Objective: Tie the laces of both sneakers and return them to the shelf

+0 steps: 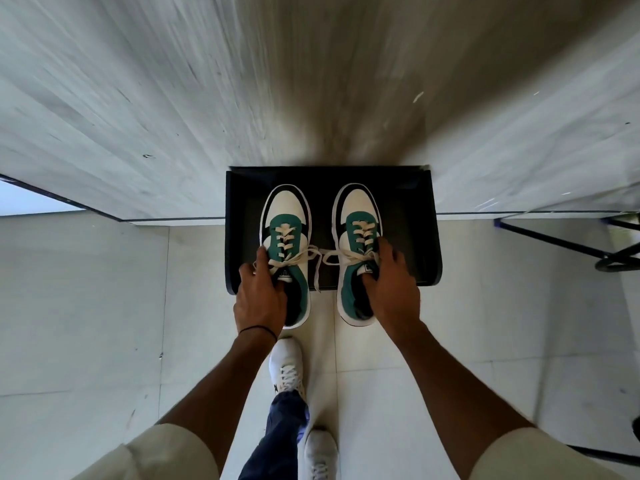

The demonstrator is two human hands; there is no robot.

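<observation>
Green sneakers (313, 251) gripped, heels overhanging black shelf (431, 237) edge.

I note both sneakers (287, 251) are white, green and black with cream laces (322, 258); the shelf (408, 202) is black, the wall (173, 98) grey-streaked.

Matt black shelf (429, 237); sneakers (287, 237) — smooth white-green panels, flat cloth laces (304, 258).

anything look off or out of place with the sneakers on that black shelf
Mostly tidy: both sneakers sit parallel, toes to the wall, bows tied. Two small things: their heels overhang the front edge of the black shelf, and a lace end from the left sneaker trails loose between it and the right sneaker.
</observation>
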